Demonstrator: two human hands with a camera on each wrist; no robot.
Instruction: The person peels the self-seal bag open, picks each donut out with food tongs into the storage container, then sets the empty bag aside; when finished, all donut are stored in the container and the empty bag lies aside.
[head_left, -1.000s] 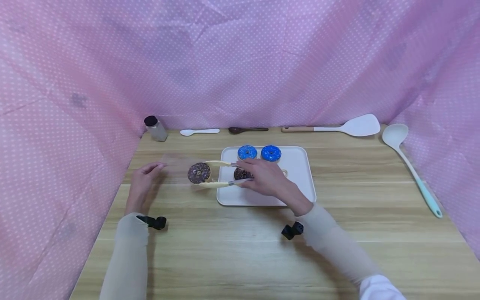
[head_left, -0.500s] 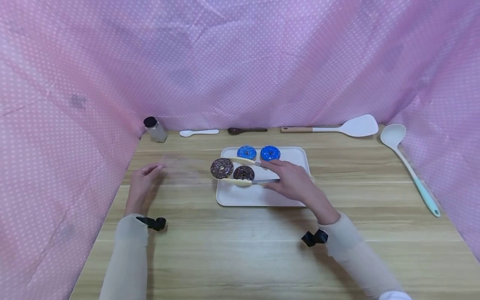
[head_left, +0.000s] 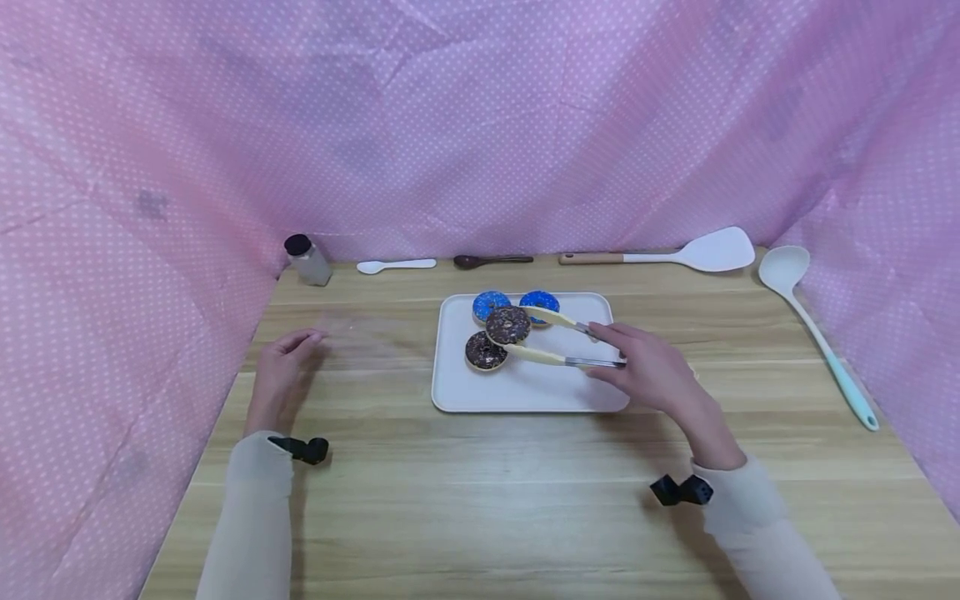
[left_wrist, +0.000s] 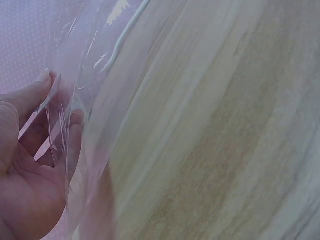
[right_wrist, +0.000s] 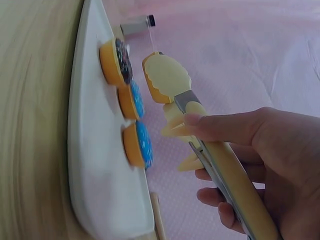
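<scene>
My right hand [head_left: 651, 377] holds pale yellow tongs [head_left: 558, 337] with silver metal arms. Between their tips sits a chocolate-brown doughnut [head_left: 508, 324] with light sprinkles and an orange-tan base. Just below it, on a white tray [head_left: 525, 392], lies another brown sprinkled doughnut [head_left: 484, 351]; beyond it, two bright blue ones [head_left: 491, 305]. The table [head_left: 480, 500] is light wood grain. Pink cloth [head_left: 480, 125] with white dots surrounds everything. My left hand [head_left: 281, 375] pinches clear film [left_wrist: 80, 90].

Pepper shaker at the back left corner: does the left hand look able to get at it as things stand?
Probably yes. The left hand lies on the table's left side, and bare wood runs from it to the shaker. But its fingers pinch a clear plastic sheet, so it would likely have to let go first.
</scene>
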